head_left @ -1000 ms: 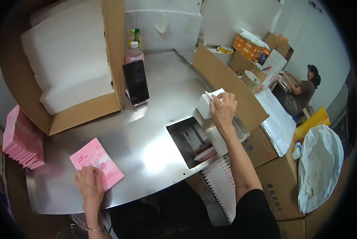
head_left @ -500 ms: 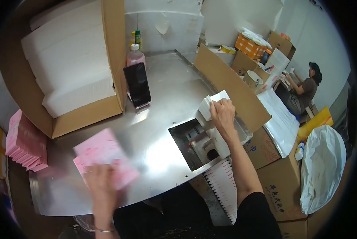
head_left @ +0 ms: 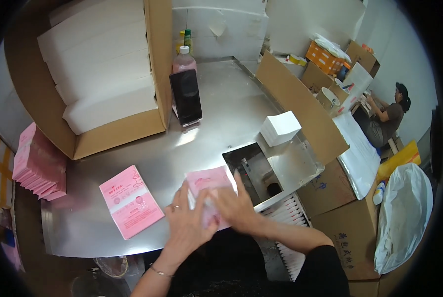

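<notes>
Pink packet (head_left: pixel 209 190) pinned flat at steel table (head_left: pixel 221 114) near edge under both hands, left hand (head_left: pixel 187 223) and right hand (head_left: pixel 237 205) spread over it, presumably steadying; second pink packet (head_left: pixel 131 201) alongside.

Right hand (head_left: pixel 238 208) has left the white stack (head_left: pixel 279 127) and joined left hand (head_left: pixel 186 222) on a pink packet (head_left: pixel 209 185) beside the recess (head_left: pixel 258 171); another packet (head_left: pixel 131 200) lies released.

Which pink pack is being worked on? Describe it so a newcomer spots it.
Start at the steel table and go to its near edge, beside the rectangular opening. The pink pack lies under the left hand and right hand. Unlike the flat pink pack lying alone to its left, hands cover it.
</notes>
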A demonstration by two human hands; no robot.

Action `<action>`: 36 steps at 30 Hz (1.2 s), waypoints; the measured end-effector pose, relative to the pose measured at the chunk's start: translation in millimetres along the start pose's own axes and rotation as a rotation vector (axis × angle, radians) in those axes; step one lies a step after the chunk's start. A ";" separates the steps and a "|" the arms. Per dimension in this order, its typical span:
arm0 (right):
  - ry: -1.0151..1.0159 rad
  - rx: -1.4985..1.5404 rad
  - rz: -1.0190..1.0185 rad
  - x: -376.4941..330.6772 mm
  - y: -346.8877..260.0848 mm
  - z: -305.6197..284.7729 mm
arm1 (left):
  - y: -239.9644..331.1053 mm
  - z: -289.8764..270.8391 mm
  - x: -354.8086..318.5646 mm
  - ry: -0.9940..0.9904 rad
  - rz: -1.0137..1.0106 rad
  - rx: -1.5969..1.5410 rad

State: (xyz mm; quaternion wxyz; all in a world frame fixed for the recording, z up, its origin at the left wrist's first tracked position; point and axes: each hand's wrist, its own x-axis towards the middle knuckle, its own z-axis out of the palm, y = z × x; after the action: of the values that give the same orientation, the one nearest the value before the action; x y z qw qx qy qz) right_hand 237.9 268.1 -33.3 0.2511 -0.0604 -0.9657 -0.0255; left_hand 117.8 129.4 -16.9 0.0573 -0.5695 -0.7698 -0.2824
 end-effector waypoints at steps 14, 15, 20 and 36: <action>0.390 -0.554 0.446 18.1 182.9 -32.1 | 0.1 1.9 6.9 -0.089 -0.071 0.146; 0.357 -0.474 0.477 14.8 183.2 -29.7 | 2.9 -0.5 4.0 -0.097 -0.046 0.174; 0.360 -0.296 0.575 16.3 184.6 -35.0 | -0.4 -10.0 16.4 0.049 0.113 0.225; 0.064 0.105 -0.149 -27.7 -33.4 -10.2 | -14.0 -19.6 4.9 -0.017 0.043 0.027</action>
State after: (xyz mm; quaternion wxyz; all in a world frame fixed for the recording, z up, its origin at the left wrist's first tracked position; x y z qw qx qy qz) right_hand 262.5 231.2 -38.5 0.2823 0.0256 -0.9590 0.0049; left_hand 98.8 121.0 -3.7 0.0647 -0.5873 -0.7617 -0.2660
